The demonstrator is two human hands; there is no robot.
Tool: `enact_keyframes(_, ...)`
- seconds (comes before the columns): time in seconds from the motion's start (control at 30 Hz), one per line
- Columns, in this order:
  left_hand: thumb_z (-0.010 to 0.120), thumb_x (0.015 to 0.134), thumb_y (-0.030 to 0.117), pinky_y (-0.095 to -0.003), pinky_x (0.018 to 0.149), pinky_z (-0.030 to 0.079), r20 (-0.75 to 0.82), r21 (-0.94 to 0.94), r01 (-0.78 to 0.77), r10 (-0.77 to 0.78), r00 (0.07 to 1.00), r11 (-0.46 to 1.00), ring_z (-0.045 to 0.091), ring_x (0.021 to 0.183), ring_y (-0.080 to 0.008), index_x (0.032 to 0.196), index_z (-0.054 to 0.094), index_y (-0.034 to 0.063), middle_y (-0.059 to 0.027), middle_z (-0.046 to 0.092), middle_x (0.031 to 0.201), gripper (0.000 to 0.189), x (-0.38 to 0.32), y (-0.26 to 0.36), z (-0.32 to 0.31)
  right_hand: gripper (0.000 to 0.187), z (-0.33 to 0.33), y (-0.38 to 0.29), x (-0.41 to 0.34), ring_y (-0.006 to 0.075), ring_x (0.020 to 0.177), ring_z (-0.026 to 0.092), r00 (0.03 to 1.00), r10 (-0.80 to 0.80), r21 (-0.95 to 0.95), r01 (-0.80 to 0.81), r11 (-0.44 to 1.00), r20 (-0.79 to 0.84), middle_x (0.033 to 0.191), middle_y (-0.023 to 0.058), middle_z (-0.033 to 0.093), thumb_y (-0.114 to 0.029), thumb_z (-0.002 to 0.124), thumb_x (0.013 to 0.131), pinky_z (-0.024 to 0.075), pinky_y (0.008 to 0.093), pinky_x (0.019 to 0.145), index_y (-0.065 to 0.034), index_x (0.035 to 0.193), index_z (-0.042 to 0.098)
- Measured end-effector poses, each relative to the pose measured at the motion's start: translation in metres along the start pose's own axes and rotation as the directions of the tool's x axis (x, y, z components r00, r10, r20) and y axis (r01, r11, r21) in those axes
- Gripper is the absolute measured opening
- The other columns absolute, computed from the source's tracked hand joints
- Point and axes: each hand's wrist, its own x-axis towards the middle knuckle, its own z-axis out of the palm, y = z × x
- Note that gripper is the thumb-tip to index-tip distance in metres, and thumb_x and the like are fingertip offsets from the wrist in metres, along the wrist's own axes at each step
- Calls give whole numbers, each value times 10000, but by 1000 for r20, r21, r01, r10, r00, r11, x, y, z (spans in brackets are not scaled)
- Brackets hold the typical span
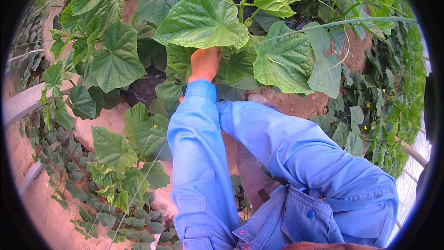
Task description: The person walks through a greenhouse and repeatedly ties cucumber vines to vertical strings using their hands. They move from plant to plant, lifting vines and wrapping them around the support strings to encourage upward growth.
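Observation:
My left hand reaches up among cucumber plants. Its wrist and back show, while the fingers are hidden under a broad cucumber leaf, so what they touch cannot be told. My right sleeve passes beneath the left forearm. Only a small bit of skin, probably my right hand, peeks out left of the left cuff; the rest is hidden. Another large leaf hangs to the right of my left hand, by a thin green twine. Smaller leaves lie close to the left wrist.
Cucumber vines with tendrils surround me, some bearing small yellow flowers. Thin strings run up at lower left. A pale curved bar crosses the left edge. Bare soil and dark plastic film show between plants.

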Motion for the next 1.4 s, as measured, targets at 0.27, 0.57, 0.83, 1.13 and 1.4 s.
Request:
enact_keyframes(0.27,787,822,209,-494,1005,469,-172,-40,-125,116,978,991,546,1250,-441,1426,528,133,-193,600,1365,661,-40,1,-6,235,12,-17,-10,353,838,683,999,-9,62,12,998,-40,919,193,696,-316,668,876,522,495,729,-82,875,682)
enact_keyframes(0.57,695,892,115,-496,785,510,-547,-229,-182,29,837,956,654,931,-396,1044,639,58,-150,675,1033,172,-85,11,-25,278,22,-36,-48,366,825,672,993,-2,194,25,981,-118,913,210,699,-356,673,878,507,495,717,-78,872,679)
enact_keyframes(0.83,685,976,82,-343,846,532,-534,-747,-168,-431,728,643,685,953,-216,1120,639,5,-124,722,1076,170,-147,35,-58,328,4,-99,-110,426,786,638,990,114,8,-114,993,-78,867,229,689,-390,674,859,468,503,659,-69,798,646)
enact_keyframes(1.13,641,1011,63,-306,965,511,-524,-850,-294,-655,544,437,654,1063,-153,1144,630,-23,-86,710,1137,159,-241,64,-47,345,-18,-140,-194,430,959,683,957,207,42,-219,975,202,1065,222,703,-302,633,924,539,510,847,-111,1212,628)
enact_keyframes(1.4,625,1014,37,-349,992,546,-519,-855,-317,-660,544,411,673,1110,-200,1166,656,-25,-123,714,1181,168,-297,73,-2,146,-172,-215,-212,142,874,708,792,201,182,-364,913,577,899,80,751,-126,674,956,576,298,782,-22,1022,755)
